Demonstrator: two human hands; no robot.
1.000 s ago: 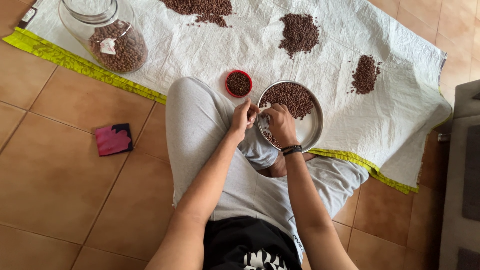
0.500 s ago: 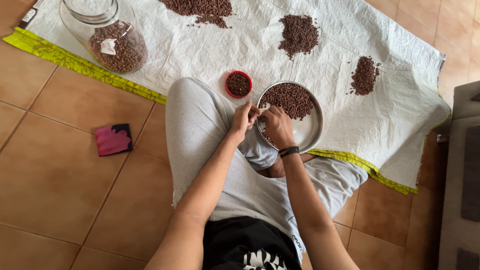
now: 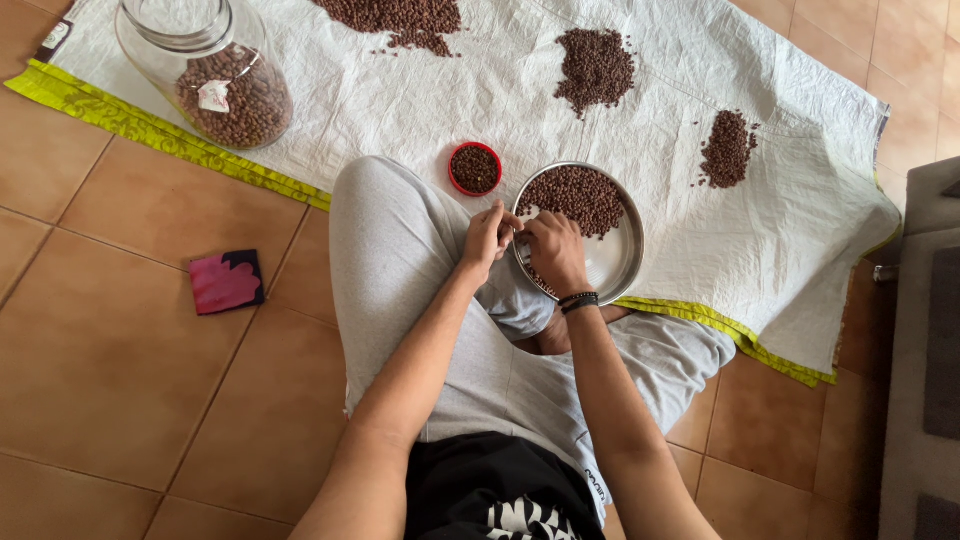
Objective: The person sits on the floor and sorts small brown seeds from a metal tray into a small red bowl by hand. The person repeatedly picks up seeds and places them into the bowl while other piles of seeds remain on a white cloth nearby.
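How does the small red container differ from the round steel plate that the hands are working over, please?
The red container is much smaller than the steel plate. The red container looks filled across with brown beans, while the steel plate has beans heaped toward its far side and bare metal nearer. The left hand and right hand are at the steel plate's rim; nothing touches the red container. Both are round and rest on the white cloth.

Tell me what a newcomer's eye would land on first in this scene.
First, the two hands meeting at the near-left rim of the round steel plate: the left hand and right hand pick among brown beans heaped in it. Next, the white cloth spread over the tiled floor, dotted with bean piles, with a glass jar lying at its far left.
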